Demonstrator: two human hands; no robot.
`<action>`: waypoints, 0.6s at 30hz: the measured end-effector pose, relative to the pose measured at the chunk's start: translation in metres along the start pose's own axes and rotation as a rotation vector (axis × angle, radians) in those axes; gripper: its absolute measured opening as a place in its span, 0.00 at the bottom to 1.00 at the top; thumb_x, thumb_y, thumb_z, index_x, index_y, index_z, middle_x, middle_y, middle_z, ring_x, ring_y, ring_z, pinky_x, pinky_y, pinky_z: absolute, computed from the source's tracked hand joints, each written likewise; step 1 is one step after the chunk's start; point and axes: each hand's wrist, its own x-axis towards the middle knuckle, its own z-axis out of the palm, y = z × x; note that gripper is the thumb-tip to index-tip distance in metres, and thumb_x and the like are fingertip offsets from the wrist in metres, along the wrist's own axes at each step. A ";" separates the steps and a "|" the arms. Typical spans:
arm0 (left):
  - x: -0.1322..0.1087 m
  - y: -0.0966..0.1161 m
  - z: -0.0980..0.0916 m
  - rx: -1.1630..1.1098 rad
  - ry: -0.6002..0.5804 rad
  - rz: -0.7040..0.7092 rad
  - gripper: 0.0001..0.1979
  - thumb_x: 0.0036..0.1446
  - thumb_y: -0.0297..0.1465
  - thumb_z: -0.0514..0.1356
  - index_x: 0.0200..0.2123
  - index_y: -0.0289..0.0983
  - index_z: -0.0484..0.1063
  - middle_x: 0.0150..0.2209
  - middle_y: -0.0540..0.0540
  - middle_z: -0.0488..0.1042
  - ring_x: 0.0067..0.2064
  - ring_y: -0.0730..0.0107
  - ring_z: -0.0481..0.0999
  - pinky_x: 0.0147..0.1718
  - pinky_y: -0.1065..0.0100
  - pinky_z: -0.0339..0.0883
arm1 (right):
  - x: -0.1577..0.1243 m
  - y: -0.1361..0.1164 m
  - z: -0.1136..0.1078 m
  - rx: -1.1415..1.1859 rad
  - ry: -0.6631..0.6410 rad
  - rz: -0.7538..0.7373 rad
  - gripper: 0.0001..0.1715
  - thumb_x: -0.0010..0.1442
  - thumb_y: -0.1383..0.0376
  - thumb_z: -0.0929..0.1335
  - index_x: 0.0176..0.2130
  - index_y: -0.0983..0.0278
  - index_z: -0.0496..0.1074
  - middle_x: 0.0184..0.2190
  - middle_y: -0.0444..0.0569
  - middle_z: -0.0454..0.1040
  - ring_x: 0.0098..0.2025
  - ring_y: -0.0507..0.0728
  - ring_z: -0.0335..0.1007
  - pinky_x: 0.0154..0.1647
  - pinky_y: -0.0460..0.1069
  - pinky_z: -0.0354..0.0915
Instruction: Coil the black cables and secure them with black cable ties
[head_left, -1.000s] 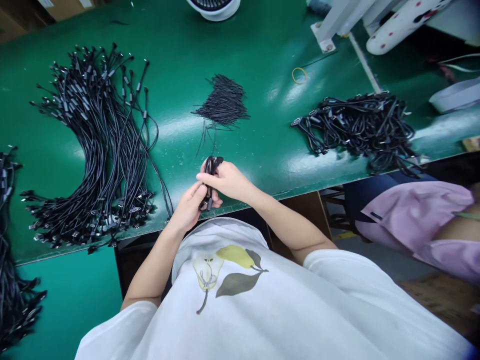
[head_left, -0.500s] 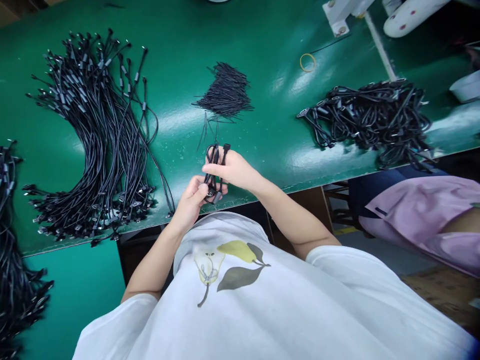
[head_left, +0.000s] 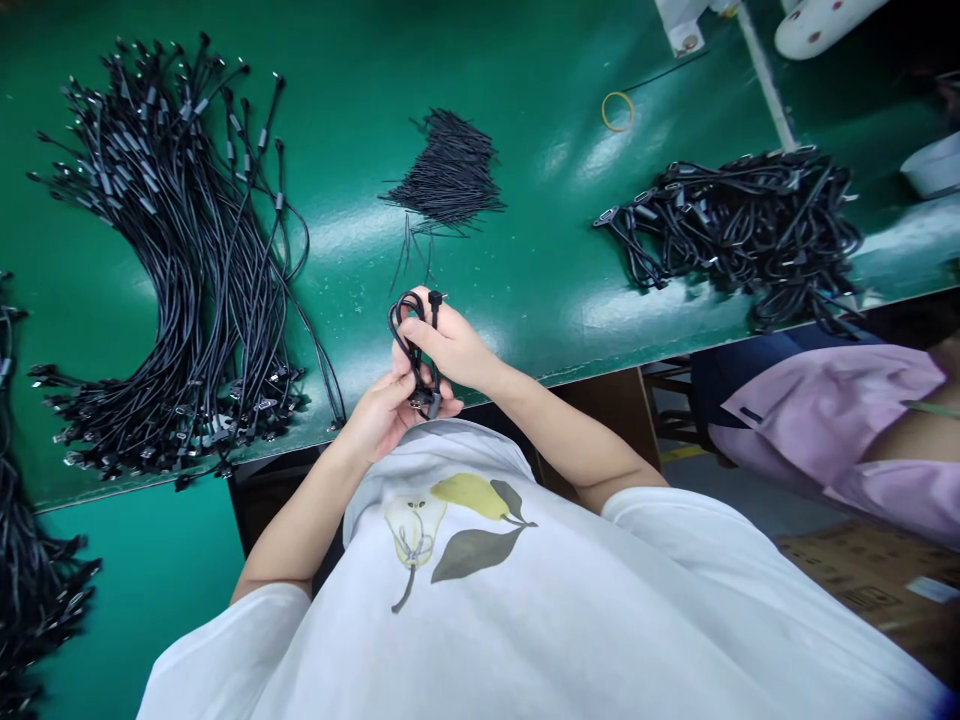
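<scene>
At the glossy green table (head_left: pixel 540 270), left fingers (head_left: pixel 403 388) and right fingers (head_left: pixel 423 334) hold a looped black cable (head_left: pixel 417 364).

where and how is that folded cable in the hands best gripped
Likely take the folded cable at its middle, with the right hand from the right: its strands run close together there, while the loop opens out at the far end and connectors bunch near the left hand.

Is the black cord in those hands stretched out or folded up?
Folded up: the black cord curls into loops, held in the left hand and right hand.
</scene>
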 end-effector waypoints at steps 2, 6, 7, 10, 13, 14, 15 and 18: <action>0.001 0.000 0.000 0.007 0.014 0.022 0.15 0.54 0.40 0.65 0.36 0.34 0.70 0.29 0.47 0.75 0.32 0.66 0.78 0.47 0.53 0.73 | 0.001 0.002 0.004 0.042 0.000 -0.073 0.24 0.64 0.46 0.63 0.45 0.63 0.61 0.23 0.39 0.70 0.21 0.47 0.65 0.22 0.41 0.60; 0.001 0.002 -0.005 0.086 -0.089 0.026 0.19 0.51 0.45 0.65 0.35 0.35 0.69 0.29 0.49 0.72 0.30 0.71 0.72 0.44 0.57 0.73 | 0.004 0.002 0.006 0.066 -0.023 -0.178 0.23 0.64 0.47 0.64 0.37 0.64 0.62 0.23 0.41 0.70 0.25 0.48 0.67 0.30 0.44 0.64; 0.001 0.003 -0.006 0.150 -0.102 0.046 0.20 0.50 0.46 0.66 0.35 0.35 0.69 0.28 0.50 0.71 0.29 0.72 0.71 0.42 0.59 0.73 | 0.004 0.003 0.005 0.087 -0.035 -0.186 0.23 0.62 0.46 0.65 0.36 0.64 0.61 0.23 0.41 0.70 0.26 0.48 0.67 0.31 0.45 0.64; 0.001 0.002 -0.008 0.401 -0.112 0.114 0.18 0.52 0.43 0.66 0.31 0.35 0.68 0.24 0.53 0.67 0.28 0.74 0.69 0.37 0.64 0.71 | 0.004 0.008 0.003 0.231 -0.100 -0.160 0.26 0.56 0.47 0.71 0.40 0.63 0.62 0.20 0.39 0.69 0.27 0.50 0.67 0.31 0.45 0.63; 0.000 -0.002 -0.008 0.410 -0.207 0.091 0.18 0.53 0.43 0.66 0.27 0.34 0.67 0.22 0.53 0.65 0.26 0.75 0.68 0.34 0.66 0.71 | 0.004 0.011 0.000 0.324 -0.174 -0.107 0.26 0.53 0.47 0.73 0.37 0.64 0.65 0.19 0.38 0.67 0.27 0.50 0.66 0.32 0.46 0.63; 0.000 -0.003 -0.008 0.351 -0.236 0.064 0.18 0.53 0.43 0.66 0.28 0.34 0.67 0.23 0.52 0.66 0.26 0.75 0.68 0.34 0.65 0.71 | 0.004 0.011 -0.001 0.314 -0.180 -0.118 0.25 0.53 0.47 0.73 0.33 0.64 0.65 0.20 0.38 0.66 0.27 0.49 0.66 0.32 0.45 0.63; -0.001 -0.004 -0.008 0.283 -0.248 0.038 0.18 0.53 0.43 0.67 0.30 0.34 0.68 0.24 0.51 0.67 0.26 0.75 0.69 0.33 0.66 0.72 | 0.004 0.010 -0.002 0.284 -0.178 -0.140 0.25 0.54 0.47 0.72 0.31 0.65 0.65 0.21 0.39 0.66 0.28 0.49 0.65 0.32 0.45 0.62; -0.004 -0.004 -0.012 0.120 -0.227 0.005 0.18 0.50 0.40 0.69 0.37 0.34 0.71 0.25 0.52 0.68 0.25 0.78 0.68 0.31 0.69 0.71 | 0.002 0.005 -0.006 0.158 -0.148 -0.162 0.25 0.57 0.48 0.70 0.28 0.65 0.64 0.23 0.39 0.63 0.25 0.45 0.60 0.26 0.42 0.58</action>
